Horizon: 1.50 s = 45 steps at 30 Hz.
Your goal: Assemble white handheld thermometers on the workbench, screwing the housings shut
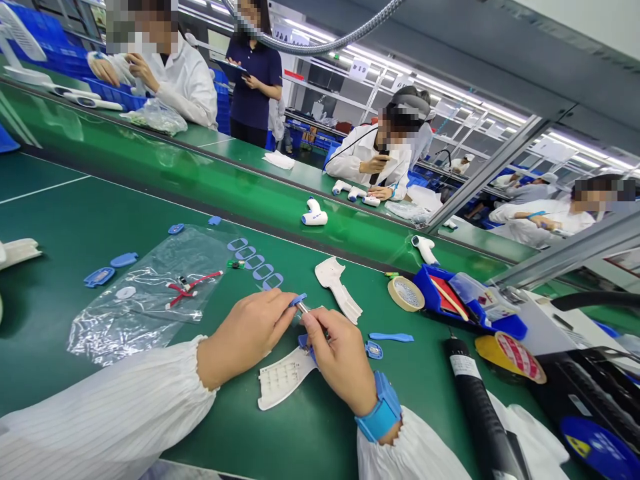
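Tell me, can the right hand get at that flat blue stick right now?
Probably yes: the flat blue stick lies close to the right hand, uncovered, with just a blue oval piece near one end. But that hand seems busy with a small metallic part, so it may have to let go first.

Clock directions run from where the left hand [247, 333] and right hand [340, 357] meet, with 12 straight ahead. On the green surface [295, 440], a bare gap opens at 12, between blue rings [250, 259] at 11 and a white shell half [337, 287] at 1. Past it, a long green channel [240, 193] cuts across. At 9, a clear plastic bag [150, 287] blocks the way; bare room spreads beyond it at 10. At 3, a tape roll [406, 294] and blue tray [507, 325] bar passage. At 4, a free strip reaches a black driver [465, 383]. At 6, the surface is bare between the sleeves.
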Each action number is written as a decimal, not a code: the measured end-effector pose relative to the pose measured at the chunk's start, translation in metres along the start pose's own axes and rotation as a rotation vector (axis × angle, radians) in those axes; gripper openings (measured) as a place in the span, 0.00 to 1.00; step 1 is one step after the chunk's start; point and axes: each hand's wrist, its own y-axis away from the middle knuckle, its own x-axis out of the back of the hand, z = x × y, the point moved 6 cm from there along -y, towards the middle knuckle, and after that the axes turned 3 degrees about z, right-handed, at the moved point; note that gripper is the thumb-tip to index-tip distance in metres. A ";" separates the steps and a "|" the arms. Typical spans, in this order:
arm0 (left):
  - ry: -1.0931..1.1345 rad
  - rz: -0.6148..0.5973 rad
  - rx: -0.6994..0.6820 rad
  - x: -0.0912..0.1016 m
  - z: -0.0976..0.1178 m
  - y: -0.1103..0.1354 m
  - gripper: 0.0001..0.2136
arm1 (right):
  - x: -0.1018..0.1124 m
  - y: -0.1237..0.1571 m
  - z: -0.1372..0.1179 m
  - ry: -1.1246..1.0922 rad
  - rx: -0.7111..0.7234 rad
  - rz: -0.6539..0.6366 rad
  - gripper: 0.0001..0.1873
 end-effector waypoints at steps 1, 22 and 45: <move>-0.036 -0.004 -0.015 0.000 0.002 0.000 0.15 | 0.001 0.000 -0.002 0.054 0.030 0.018 0.16; 0.444 -0.225 0.191 -0.019 -0.015 -0.009 0.22 | 0.016 0.000 0.035 -0.557 -0.339 -0.019 0.14; 0.776 -0.580 0.288 -0.045 0.002 -0.009 0.23 | 0.031 0.020 0.041 -0.425 -0.220 -0.152 0.13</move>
